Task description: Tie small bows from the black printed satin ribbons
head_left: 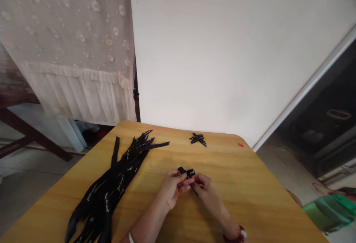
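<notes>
A small black ribbon bow [190,173] with white lettering is held over the middle of the wooden table. My left hand [172,187] pinches it from the left with thumb and fingers. My right hand [205,190] is closed on the ribbon's lower right side, where a dark tail hangs below the fingers. At the table's far side lies another black bow [198,139]. Many black ribbon strips [118,182] with white lettering are heaped along the left of the table.
A small red object [240,145] lies near the far right corner of the wooden table [244,169]. A white panel [222,57] rises behind it, with a lace curtain [80,50] at left. A green bag [330,211] is at lower right, beyond the table.
</notes>
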Demonstrator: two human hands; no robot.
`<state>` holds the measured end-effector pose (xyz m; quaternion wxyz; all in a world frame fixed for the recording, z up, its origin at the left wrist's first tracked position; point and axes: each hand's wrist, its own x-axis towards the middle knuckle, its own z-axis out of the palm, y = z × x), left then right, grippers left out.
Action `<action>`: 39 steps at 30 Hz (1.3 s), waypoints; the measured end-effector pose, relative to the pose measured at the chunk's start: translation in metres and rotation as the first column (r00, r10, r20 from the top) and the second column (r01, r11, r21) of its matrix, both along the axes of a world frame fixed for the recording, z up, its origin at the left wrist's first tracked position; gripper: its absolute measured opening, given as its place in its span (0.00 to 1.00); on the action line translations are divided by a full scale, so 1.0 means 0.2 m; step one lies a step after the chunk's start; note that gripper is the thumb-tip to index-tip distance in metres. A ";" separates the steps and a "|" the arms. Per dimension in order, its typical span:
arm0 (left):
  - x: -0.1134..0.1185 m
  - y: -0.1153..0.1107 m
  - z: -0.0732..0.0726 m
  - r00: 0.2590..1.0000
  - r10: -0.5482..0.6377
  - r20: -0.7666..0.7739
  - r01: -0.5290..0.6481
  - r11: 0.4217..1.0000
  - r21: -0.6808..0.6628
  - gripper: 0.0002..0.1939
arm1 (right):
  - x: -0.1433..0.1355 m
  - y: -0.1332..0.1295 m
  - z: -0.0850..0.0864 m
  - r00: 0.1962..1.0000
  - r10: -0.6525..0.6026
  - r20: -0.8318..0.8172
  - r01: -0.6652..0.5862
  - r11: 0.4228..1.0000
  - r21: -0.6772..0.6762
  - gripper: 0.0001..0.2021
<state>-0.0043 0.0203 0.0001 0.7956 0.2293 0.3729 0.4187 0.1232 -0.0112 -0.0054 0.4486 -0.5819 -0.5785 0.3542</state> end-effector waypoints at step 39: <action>0.02 -0.03 0.01 0.988 -0.068 -0.138 0.092 0.981 0.172 0.13 | 0.01 -0.01 0.00 0.993 -0.082 -0.082 0.087 0.994 0.062 0.10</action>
